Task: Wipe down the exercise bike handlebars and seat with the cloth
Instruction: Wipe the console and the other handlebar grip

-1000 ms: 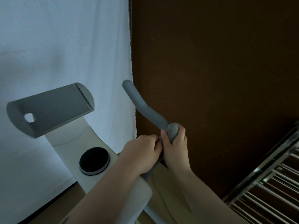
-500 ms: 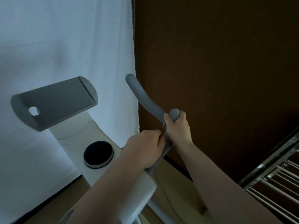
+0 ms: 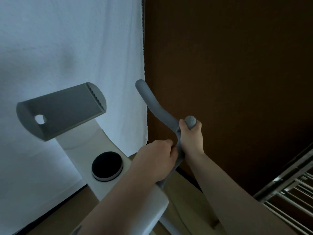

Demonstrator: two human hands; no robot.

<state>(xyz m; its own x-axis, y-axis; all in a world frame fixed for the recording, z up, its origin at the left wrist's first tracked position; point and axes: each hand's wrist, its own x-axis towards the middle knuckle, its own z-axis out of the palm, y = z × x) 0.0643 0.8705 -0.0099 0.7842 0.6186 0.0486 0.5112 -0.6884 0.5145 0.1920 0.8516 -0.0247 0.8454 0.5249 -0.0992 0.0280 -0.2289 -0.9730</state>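
Handlebar [image 3: 153, 106] of the bike curves up beside the white curtain [image 3: 67, 48]. Right hand [image 3: 192, 138] grips it with a grey cloth [image 3: 190, 122] bunched on top; left hand [image 3: 156, 160] clenches the bar just below, touching it.

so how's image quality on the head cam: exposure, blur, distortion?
Head view: dim and underexposed, brown wall nearly featureless; white curtain brightest, with a bluish cast. No glare. Wide-angle bending shows on the chrome metal rack. Grey curved handlebar and both hands are fairly sharp, little motion blur.
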